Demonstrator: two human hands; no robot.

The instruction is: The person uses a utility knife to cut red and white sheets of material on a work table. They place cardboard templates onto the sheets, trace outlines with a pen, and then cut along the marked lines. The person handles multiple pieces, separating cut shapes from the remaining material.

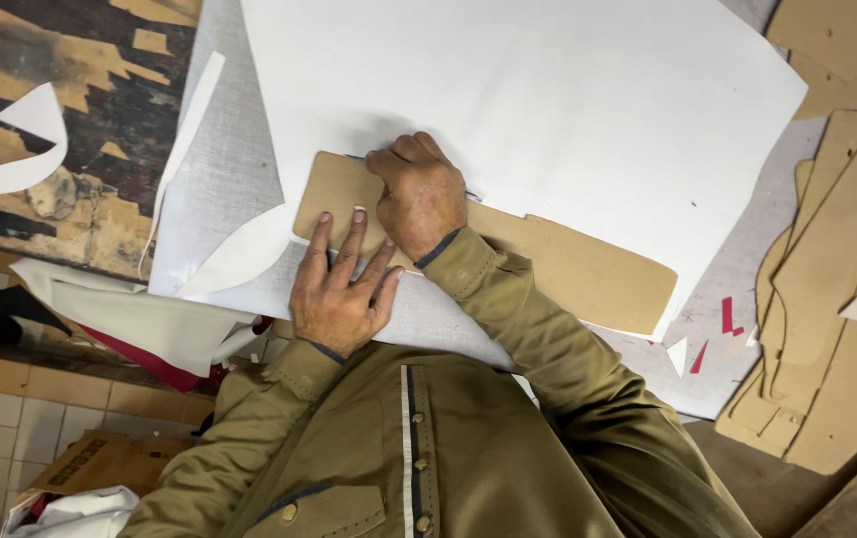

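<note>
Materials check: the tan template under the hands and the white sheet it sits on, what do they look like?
Tan template: likely stiff cardboard or fibreboard, matte brown, clean cut edges, lies flat under the left hand and right hand. White sheet: smooth and matte, thin, with a cut edge; could be paper, lining or synthetic leather, the picture leaves it open.

Worn on the head, looking steeply down and close onto the counter, own chest filling the lower frame
</note>
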